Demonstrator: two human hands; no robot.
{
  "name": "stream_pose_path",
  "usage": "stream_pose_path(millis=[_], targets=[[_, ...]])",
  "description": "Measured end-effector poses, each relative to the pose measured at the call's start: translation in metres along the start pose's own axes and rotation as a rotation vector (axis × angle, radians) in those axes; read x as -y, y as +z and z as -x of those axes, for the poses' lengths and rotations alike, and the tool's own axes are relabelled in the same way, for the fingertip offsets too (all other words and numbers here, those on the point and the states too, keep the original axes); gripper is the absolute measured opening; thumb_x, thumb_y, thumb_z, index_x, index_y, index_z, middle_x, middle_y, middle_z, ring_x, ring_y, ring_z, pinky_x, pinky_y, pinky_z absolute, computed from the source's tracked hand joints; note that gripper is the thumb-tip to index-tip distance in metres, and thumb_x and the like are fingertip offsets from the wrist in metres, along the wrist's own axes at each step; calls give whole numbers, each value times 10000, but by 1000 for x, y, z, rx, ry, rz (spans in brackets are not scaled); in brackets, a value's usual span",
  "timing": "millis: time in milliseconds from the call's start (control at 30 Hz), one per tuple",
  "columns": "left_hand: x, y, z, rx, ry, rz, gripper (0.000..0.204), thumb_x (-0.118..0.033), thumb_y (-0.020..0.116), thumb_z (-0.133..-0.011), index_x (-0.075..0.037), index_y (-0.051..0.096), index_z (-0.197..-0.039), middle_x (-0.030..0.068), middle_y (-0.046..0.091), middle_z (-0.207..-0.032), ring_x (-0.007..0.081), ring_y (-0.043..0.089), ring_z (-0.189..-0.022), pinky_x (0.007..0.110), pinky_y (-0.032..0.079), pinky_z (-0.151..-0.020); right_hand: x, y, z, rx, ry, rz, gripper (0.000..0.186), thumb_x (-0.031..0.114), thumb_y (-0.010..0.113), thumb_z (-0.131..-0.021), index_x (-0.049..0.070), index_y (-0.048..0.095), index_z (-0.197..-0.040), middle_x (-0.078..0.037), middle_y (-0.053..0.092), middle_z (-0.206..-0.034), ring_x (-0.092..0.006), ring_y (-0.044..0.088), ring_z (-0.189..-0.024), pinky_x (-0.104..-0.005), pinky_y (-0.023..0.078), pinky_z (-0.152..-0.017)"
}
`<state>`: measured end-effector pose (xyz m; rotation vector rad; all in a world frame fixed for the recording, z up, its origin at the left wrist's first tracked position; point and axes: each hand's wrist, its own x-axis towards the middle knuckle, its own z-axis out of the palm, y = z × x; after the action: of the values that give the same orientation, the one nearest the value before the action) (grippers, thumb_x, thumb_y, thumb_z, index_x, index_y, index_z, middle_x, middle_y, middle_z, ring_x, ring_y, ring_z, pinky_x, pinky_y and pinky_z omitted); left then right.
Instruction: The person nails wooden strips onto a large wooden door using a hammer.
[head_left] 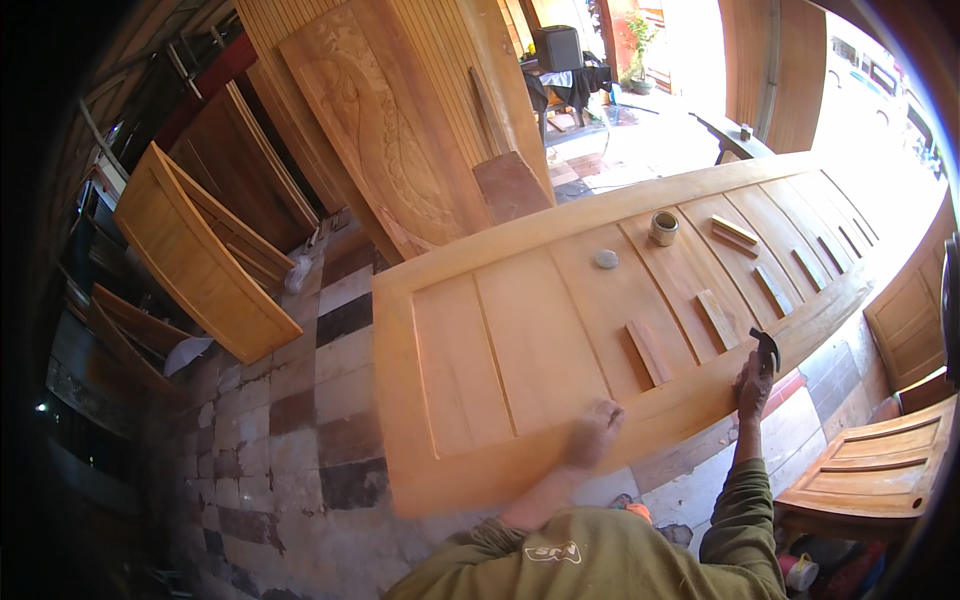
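A large pale wooden door [540, 325] with grooved panels lies flat in front of me. My right hand [752, 392] is wrapped round a claw hammer [767, 350], its dark head raised above the door's near edge. Over the near rail, my left hand [597, 435] is closed and slightly blurred; whatever its fingers may hold is too small to tell. Beyond it, a reddish wood block [649, 353] and a lighter wood block [716, 320] lie on the panels. Several more strips follow toward the far right end, among them a stacked pair [735, 235].
An open can [663, 228] and a round greyish lump [606, 259] stand on the door. Carved panels [375, 130] lean behind it. A cabinet-like panel [215, 255] stands at left on the tiled floor [290, 440]. A smaller wooden door [875, 460] lies close at right.
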<state>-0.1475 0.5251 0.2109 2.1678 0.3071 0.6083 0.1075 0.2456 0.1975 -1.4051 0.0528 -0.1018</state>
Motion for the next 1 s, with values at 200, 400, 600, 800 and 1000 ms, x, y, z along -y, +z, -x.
stream_pose_path(millis=[200, 400, 600, 800, 1000], targets=[[7, -10, -8, 56, 92, 78, 146, -96, 755, -952, -39, 621, -960, 169, 683, -885, 378, 695, -876, 480, 569, -781, -1, 4, 2, -66, -87, 98, 158, 273, 652, -1106, 125, 595, -1107, 35, 509, -709, -65, 492, -512, -247, 419, -450], [-1, -15, -12, 70, 51, 87, 158, -104, 765, -946, -41, 621, -960, 168, 680, -874, 376, 701, -879, 478, 575, -773, 9, 15, 10, -89, -26, 33, 159, 264, 656, -1104, 122, 588, -1081, 35, 514, -713, -63, 489, -504, -248, 417, -446], [-7, -14, -11, 63, 8, 31, 154, -122, 772, -954, -50, 640, -990, 158, 696, -883, 357, 717, -855, 462, 594, -748, 18, 18, 16, -45, -15, 16, 184, 265, 654, -1105, 136, 573, -1003, 38, 510, -701, -62, 484, -495, -249, 408, -436], [-1, -8, -8, 41, -4, -16, 156, -139, 787, -963, -54, 665, -1013, 141, 710, -892, 316, 735, -819, 433, 604, -714, 13, 15, 14, -66, -13, 13, 174, 266, 650, -1098, 135, 572, -1015, 45, 501, -689, -62, 468, -486, -251, 385, -423], [-4, -5, -13, 14, 29, -53, 148, -149, 794, -964, -53, 688, -1005, 132, 719, -908, 283, 742, -818, 405, 610, -703, 14, 17, 13, -80, -35, -18, 190, 287, 659, -1085, 137, 567, -1013, 51, 491, -678, -63, 458, -480, -256, 368, -416]])
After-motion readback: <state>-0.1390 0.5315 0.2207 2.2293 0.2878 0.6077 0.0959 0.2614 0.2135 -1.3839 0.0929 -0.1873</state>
